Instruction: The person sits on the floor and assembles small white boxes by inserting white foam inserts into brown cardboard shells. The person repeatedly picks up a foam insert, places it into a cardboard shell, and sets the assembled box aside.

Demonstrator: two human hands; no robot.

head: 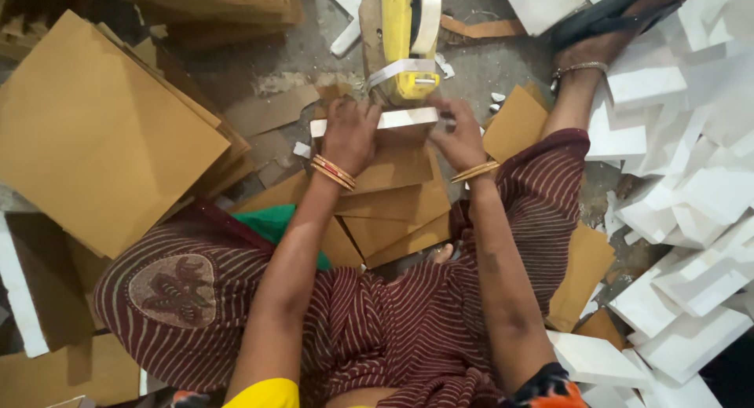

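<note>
- Nearest, our lap in striped maroon cloth (377, 329) fills the bottom of the view, both forearms reaching forward over it.
- Just beyond the knees, a loose fan of brown cardboard sheets (393, 212) lies on the floor, overlapping one another.
- Our left hand (349, 133), bangles at the wrist, closes its grip on the left part of a white foam strip (408, 118), fingers curled over its top edge.
- Our right hand (459, 137) closes its grip on the right end of the same strip; the fingertips there are partly hidden, so we cannot tell how tightly they pinch.
- That strip lies crosswise above the cardboard fan, touching the base of a yellow tape dispenser (404, 43) standing just behind it, white tape running down its front.
- To the left, a big stack of cardboard sheets (102, 133) rests slanted.
- To the right, a heap of white foam blocks (691, 219) spreads up the side.
- Farthest, grey floor (487, 62) shows between scraps.
</note>
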